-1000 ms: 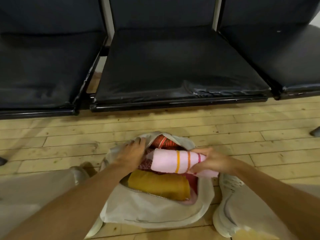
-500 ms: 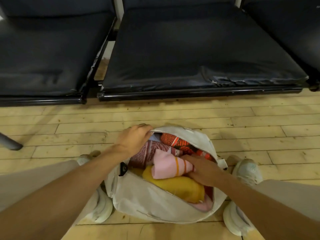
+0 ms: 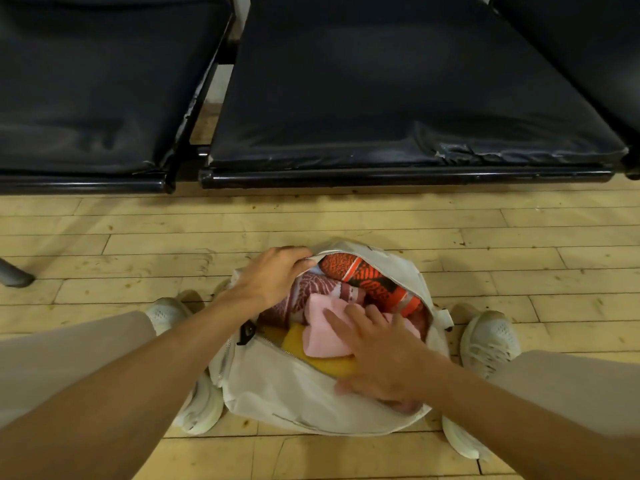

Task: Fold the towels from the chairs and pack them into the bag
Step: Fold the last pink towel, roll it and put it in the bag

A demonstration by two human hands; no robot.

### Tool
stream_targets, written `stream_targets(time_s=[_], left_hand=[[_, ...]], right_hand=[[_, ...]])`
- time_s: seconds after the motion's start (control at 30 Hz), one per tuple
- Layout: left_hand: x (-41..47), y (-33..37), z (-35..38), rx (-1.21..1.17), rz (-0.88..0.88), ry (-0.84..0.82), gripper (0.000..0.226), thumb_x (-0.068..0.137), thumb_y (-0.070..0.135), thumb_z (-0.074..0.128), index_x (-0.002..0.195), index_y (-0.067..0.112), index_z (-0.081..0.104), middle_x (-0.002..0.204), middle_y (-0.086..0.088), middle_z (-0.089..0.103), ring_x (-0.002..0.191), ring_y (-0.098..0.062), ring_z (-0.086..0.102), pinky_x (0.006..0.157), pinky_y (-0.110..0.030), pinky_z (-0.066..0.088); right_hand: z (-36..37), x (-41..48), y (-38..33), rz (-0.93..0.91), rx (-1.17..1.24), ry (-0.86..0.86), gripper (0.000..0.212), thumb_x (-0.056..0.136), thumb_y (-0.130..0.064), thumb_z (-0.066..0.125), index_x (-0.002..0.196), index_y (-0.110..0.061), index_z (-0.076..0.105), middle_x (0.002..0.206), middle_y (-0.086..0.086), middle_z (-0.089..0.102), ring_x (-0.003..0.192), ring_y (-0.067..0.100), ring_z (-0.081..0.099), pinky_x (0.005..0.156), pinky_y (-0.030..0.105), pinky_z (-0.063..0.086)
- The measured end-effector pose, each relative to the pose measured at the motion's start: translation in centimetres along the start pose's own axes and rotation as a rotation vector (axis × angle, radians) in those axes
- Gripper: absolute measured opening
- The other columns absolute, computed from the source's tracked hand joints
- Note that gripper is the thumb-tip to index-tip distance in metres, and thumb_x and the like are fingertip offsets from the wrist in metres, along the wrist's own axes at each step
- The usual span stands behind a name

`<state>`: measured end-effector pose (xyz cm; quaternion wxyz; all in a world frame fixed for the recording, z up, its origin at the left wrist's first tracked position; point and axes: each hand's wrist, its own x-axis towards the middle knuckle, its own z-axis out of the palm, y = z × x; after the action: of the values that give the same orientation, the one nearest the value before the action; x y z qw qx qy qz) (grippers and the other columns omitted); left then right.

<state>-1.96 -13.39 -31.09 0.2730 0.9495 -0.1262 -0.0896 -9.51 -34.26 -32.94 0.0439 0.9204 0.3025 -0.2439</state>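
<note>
Bag (image 3: 311, 393): an off-white fabric bag is set on the wooden floor (image 3: 519, 237), between the person's two white shoes (image 3: 488, 337); its zip (image 3: 225, 358) is undone and its mouth is held wide.
Left hand (image 3: 273, 277): the far left rim of the bag is grasped, with the fingers curled over the zip edge.
Right hand (image 3: 381, 358): it is laid flat with the fingers spread and fairly straight, and is pressed down on the pink towel; nothing is gripped by it.
Pink towel (image 3: 322, 336): it is seen inside the bag, on top of the other towels at the near side, partly covered by the right hand.
Yellow towel (image 3: 329, 367): it is tucked under the pink towel, against the bag's near wall.
Orange-red patterned towel (image 3: 367, 277): it is lodged along the far rim of the bag.
Maroon patterned towel (image 3: 304, 296): it is packed at the left, just below the left hand.
Chairs (image 3: 381, 91): a row of black padded seats is seen beyond the bag, well apart from it.
Trouser legs (image 3: 69, 351): beige cloth is seen at both lower corners.
</note>
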Motion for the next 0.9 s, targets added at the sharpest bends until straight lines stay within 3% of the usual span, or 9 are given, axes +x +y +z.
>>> stream_targets(time_s=[0.1, 0.2, 0.3, 0.43, 0.53, 0.63, 0.7, 0.83, 0.9], left_hand=[[0.0, 0.1, -0.1, -0.035, -0.012, -0.015, 0.021, 0.100, 0.030, 0.047, 0.083, 0.022, 0.057, 0.065, 0.009, 0.051, 0.060, -0.010, 0.047, 0.055, -0.029, 0.032], [0.1, 0.2, -0.3, -0.028, -0.024, -0.024, 0.020, 0.100, 0.030, 0.047, 0.081, 0.027, 0.052, 0.065, 0.012, 0.049, 0.061, -0.007, 0.046, 0.056, -0.028, 0.032], [0.0, 0.3, -1.0, -0.023, -0.019, -0.023, 0.023, 0.100, 0.028, 0.047, 0.082, 0.017, 0.057, 0.067, 0.005, 0.051, 0.063, -0.014, 0.048, 0.058, -0.031, 0.036], [-0.2, 0.5, -0.8, -0.005, -0.031, -0.028, 0.021, 0.100, 0.027, 0.048, 0.091, 0.014, 0.061, 0.080, -0.002, 0.059, 0.076, -0.023, 0.054, 0.071, -0.040, 0.046], [-0.9, 0.9, 0.0, -0.020, -0.036, -0.067, 0.019, 0.098, 0.019, 0.051, 0.109, 0.012, 0.064, 0.107, -0.004, 0.063, 0.100, -0.025, 0.058, 0.085, -0.032, 0.044], [-2.5, 1.1, 0.8, 0.079, -0.027, -0.048, 0.029, 0.097, 0.021, 0.052, 0.126, 0.017, 0.056, 0.129, 0.001, 0.053, 0.115, -0.018, 0.052, 0.083, -0.023, 0.037], [-3.8, 1.5, 1.0, 0.119, 0.009, -0.024, 0.026, 0.095, 0.026, 0.053, 0.121, 0.023, 0.051, 0.125, 0.006, 0.049, 0.111, -0.015, 0.053, 0.075, -0.023, 0.036], [-6.3, 1.5, 1.4, 0.173, 0.161, -0.287, 0.020, 0.090, 0.036, 0.059, 0.102, 0.025, 0.047, 0.121, 0.016, 0.046, 0.109, -0.007, 0.048, 0.079, -0.023, 0.038], [-7.1, 1.0, 2.0, 0.294, 0.222, -0.394, 0.029, 0.089, 0.044, 0.060, 0.106, 0.021, 0.056, 0.111, 0.010, 0.050, 0.104, -0.010, 0.049, 0.076, -0.022, 0.034]], right_hand=[[1.1, 1.0, -1.9, 0.002, -0.108, 0.129, 0.113, 0.072, -0.077, 0.059, 0.151, -0.012, 0.012, 0.142, 0.020, 0.039, 0.117, 0.038, 0.034, 0.083, 0.060, 0.046], [1.8, 3.3, -2.0, -0.015, -0.067, -0.041, 0.090, 0.095, -0.057, 0.043, 0.153, -0.022, -0.016, 0.155, 0.015, 0.005, 0.136, 0.040, 0.019, 0.102, 0.058, 0.030], [1.5, 5.4, -0.7, -0.018, 0.124, -0.172, 0.083, 0.097, -0.053, 0.042, 0.152, -0.034, -0.018, 0.160, 0.007, -0.007, 0.144, 0.039, 0.005, 0.110, 0.062, 0.019], [2.0, 6.5, 0.3, 0.010, 0.223, -0.184, 0.073, 0.100, -0.049, 0.039, 0.151, -0.042, -0.013, 0.160, 0.000, -0.006, 0.145, 0.034, 0.000, 0.110, 0.064, 0.015], [1.6, 7.2, 0.5, 0.035, 0.236, -0.159, 0.071, 0.099, -0.052, 0.040, 0.151, -0.046, -0.008, 0.160, -0.003, -0.004, 0.146, 0.032, -0.001, 0.110, 0.065, 0.015], [1.1, 7.1, 0.6, 0.030, 0.186, -0.150, 0.071, 0.098, -0.056, 0.039, 0.151, -0.047, -0.008, 0.161, -0.002, -0.002, 0.146, 0.033, 0.001, 0.110, 0.064, 0.018], [1.2, 6.6, 0.4, 0.041, 0.172, -0.144, 0.071, 0.097, -0.057, 0.039, 0.151, -0.046, -0.007, 0.161, -0.002, -0.001, 0.147, 0.033, 0.001, 0.111, 0.064, 0.017], [0.2, 5.1, 0.9, -0.008, 0.247, -0.151, 0.084, 0.093, -0.053, 0.052, 0.154, -0.039, -0.003, 0.159, -0.002, 0.004, 0.146, 0.033, 0.006, 0.111, 0.061, 0.019], [-0.5, 3.9, 2.2, -0.056, 0.314, -0.193, 0.099, 0.086, -0.046, 0.067, 0.155, -0.035, -0.003, 0.160, -0.002, 0.002, 0.147, 0.030, 0.007, 0.115, 0.055, 0.021]])
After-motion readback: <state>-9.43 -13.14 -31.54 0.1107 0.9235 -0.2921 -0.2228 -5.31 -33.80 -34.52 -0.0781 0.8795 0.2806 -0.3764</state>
